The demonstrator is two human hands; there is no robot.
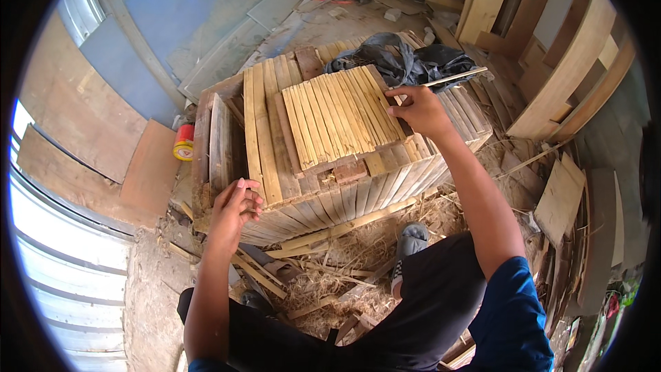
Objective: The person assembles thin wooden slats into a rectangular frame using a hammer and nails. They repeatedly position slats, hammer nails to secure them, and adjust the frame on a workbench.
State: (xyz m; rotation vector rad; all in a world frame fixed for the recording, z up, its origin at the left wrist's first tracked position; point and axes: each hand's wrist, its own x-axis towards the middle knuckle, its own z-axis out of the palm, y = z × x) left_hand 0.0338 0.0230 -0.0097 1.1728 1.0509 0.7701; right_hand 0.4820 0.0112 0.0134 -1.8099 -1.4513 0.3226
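On top of a large stack of wooden slats (272,131) lies a smaller panel of pale, narrow slats (330,124), set side by side. At the panel's right edge is my right hand (418,110), thumb and index finger bent towards each other. A thin pale wooden stick (458,77) runs out to the right from behind its fingers, which appear closed on it; the grip itself is partly hidden. My left hand (237,203) is by the stack's near left corner, fingers loosely curled and apart, with nothing seen in it.
Crumpled black plastic (406,58) lies on the stack's far side. A brick piece (350,171) sits at the panel's near edge. Left of the stack is a red and yellow can (184,142). Shavings and offcuts (344,269) cover the floor around my feet. Wooden frames (571,62) lean at the right.
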